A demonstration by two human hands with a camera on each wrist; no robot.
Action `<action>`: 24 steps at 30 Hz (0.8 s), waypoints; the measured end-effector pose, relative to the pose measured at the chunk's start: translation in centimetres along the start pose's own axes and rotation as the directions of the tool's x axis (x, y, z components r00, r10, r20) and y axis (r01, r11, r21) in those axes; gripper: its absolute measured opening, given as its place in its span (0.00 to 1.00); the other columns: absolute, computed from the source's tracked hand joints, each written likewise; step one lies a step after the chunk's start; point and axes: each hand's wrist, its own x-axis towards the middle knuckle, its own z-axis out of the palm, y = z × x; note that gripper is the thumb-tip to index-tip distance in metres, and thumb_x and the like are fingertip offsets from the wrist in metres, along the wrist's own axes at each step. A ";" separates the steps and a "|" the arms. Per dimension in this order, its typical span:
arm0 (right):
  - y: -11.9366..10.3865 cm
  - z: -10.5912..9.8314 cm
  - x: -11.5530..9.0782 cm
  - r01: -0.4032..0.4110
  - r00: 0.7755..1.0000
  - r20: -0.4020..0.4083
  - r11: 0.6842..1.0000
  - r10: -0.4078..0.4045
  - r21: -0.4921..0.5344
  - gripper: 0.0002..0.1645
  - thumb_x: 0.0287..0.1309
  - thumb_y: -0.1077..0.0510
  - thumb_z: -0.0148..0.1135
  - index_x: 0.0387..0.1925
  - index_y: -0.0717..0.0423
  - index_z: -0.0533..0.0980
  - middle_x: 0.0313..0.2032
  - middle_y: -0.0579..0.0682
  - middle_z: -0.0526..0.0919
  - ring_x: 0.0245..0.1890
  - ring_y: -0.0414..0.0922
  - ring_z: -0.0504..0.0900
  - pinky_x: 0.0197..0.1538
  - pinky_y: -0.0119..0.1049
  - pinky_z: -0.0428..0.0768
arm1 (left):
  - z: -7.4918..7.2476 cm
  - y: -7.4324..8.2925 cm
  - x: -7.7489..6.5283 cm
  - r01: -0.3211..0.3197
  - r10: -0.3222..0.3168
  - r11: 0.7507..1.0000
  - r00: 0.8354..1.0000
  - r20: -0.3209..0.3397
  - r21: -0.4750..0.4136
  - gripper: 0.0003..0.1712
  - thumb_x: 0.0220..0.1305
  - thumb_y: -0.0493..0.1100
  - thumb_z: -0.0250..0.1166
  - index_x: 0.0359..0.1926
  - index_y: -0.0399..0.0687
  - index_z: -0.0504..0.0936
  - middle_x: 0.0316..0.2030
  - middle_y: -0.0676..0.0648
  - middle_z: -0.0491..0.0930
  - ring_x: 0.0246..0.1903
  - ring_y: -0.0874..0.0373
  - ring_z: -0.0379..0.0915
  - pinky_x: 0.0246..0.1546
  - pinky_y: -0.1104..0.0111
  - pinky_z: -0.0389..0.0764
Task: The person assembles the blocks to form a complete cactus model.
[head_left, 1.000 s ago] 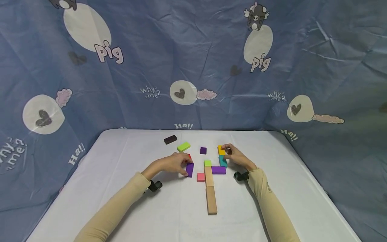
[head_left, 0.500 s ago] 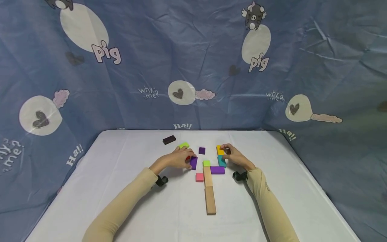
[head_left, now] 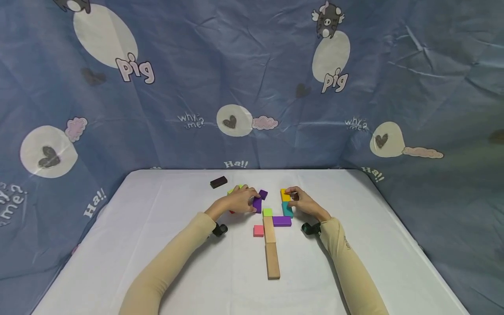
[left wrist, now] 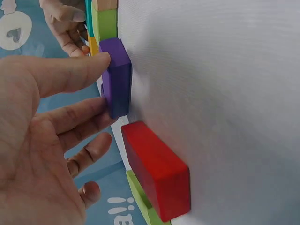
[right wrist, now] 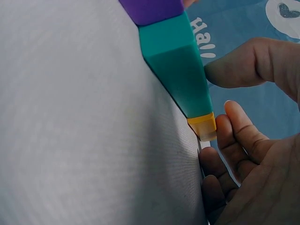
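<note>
My left hand [head_left: 240, 200] pinches a purple block [head_left: 257, 205], thumb on one end and fingers on the other, as the left wrist view shows. Touching or nearly touching its far end is a small dark purple block [head_left: 263, 194], turned at an angle. A red block [left wrist: 157, 171] lies close under the left hand, mostly hidden in the head view. My right hand [head_left: 306, 204] is beside a teal block [right wrist: 176, 65] and a yellow block [right wrist: 204, 127] set end to end. Its thumb rests at the teal block's side, and its loosely bent fingers are by the yellow one.
Two wooden blocks [head_left: 272, 261] form a line toward the front, with a small lime block [head_left: 267, 212] at their far end. Another purple block [head_left: 281, 221] lies to their right, a pink block [head_left: 258, 231] to their left. A dark brown block [head_left: 218, 182] lies far left.
My left hand has carried the purple block to the right and away from me, up to the small dark purple block, which has turned. The right hand has stayed in place.
</note>
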 end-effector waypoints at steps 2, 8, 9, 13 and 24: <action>0.1 0.1 0.0 0.000 1.000 -0.001 1.000 0.000 -0.003 0.31 0.52 0.62 0.63 0.58 0.59 0.65 0.59 0.60 0.71 0.53 0.53 0.68 0.60 0.48 0.65 | 0.1 0.0 0.4 0.012 -0.012 1.000 1.000 -0.012 0.010 0.32 0.60 0.54 0.67 0.64 0.49 0.74 0.63 0.47 0.71 0.62 0.48 0.63 0.59 0.52 0.61; 0.4 0.0 0.3 0.015 1.000 0.005 1.000 -0.015 -0.020 0.31 0.52 0.62 0.62 0.58 0.60 0.65 0.59 0.61 0.71 0.53 0.53 0.68 0.61 0.49 0.66 | 0.2 0.1 1.3 0.044 -0.044 0.999 0.998 -0.037 0.013 0.32 0.59 0.54 0.67 0.63 0.49 0.74 0.62 0.47 0.72 0.61 0.49 0.64 0.57 0.53 0.62; 0.5 0.0 0.3 0.017 1.000 0.005 1.000 -0.017 -0.019 0.31 0.52 0.62 0.63 0.58 0.60 0.65 0.59 0.61 0.71 0.53 0.53 0.68 0.60 0.49 0.66 | 0.2 0.2 1.4 0.047 -0.047 0.999 0.998 -0.039 0.009 0.32 0.59 0.54 0.67 0.63 0.49 0.74 0.62 0.46 0.72 0.61 0.49 0.64 0.57 0.52 0.62; 0.6 0.0 0.3 0.020 1.000 0.003 1.000 -0.020 -0.013 0.31 0.52 0.62 0.63 0.58 0.60 0.65 0.59 0.61 0.71 0.54 0.54 0.69 0.61 0.50 0.66 | 0.1 0.4 1.9 0.060 -0.060 0.998 0.997 -0.050 0.006 0.32 0.59 0.54 0.67 0.63 0.49 0.74 0.62 0.46 0.72 0.60 0.48 0.63 0.58 0.50 0.62; 0.7 0.1 0.3 -0.003 1.000 0.001 1.000 0.003 0.016 0.30 0.53 0.63 0.62 0.58 0.58 0.66 0.60 0.60 0.71 0.56 0.54 0.68 0.63 0.51 0.65 | 1.0 0.4 3.4 0.069 -0.072 0.997 0.995 -0.065 -0.045 0.32 0.59 0.55 0.66 0.63 0.51 0.74 0.64 0.46 0.69 0.59 0.49 0.63 0.53 0.55 0.62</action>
